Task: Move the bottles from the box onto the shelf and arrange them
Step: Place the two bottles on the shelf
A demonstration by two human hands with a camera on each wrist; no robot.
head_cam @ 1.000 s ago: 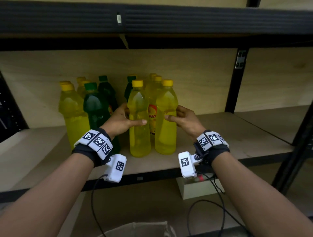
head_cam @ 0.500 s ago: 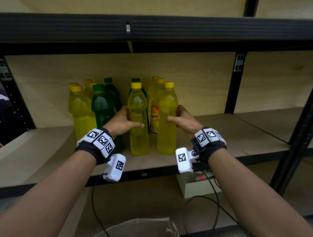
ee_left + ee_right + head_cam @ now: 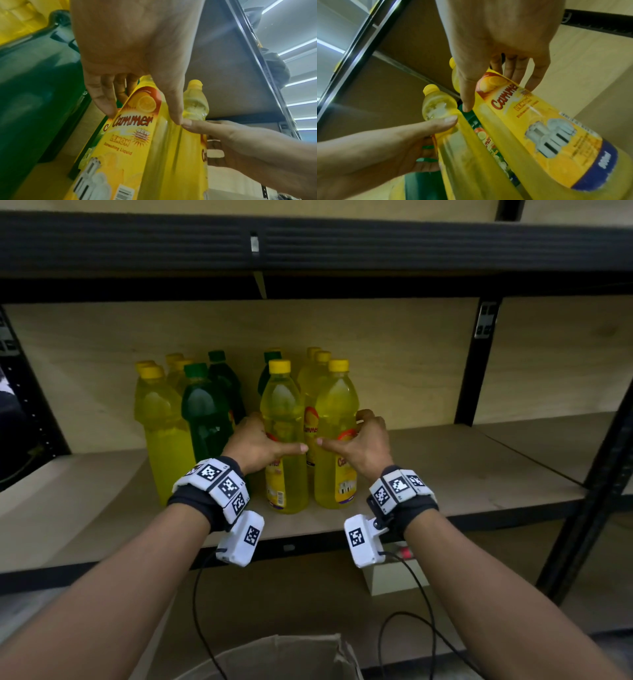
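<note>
Both forearms reach forward; the left hand [image 3: 255, 445] clamps one yellow bottle [image 3: 282, 419], the right hand [image 3: 364, 445] its neighbour [image 3: 337, 412], thumbs nearly touching.

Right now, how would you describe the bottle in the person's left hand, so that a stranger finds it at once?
Look at the wooden shelf with its cluster of yellow and green bottles. Two yellow bottles stand at the front, each gripped by one hand. The one meant is the left yellow bottle, held by the left hand, next to the front green bottle.

Dim, shadowed shelf bay; wide-angle bending at edges, soft blur in wrist views, bright ceiling strips beyond.
</note>
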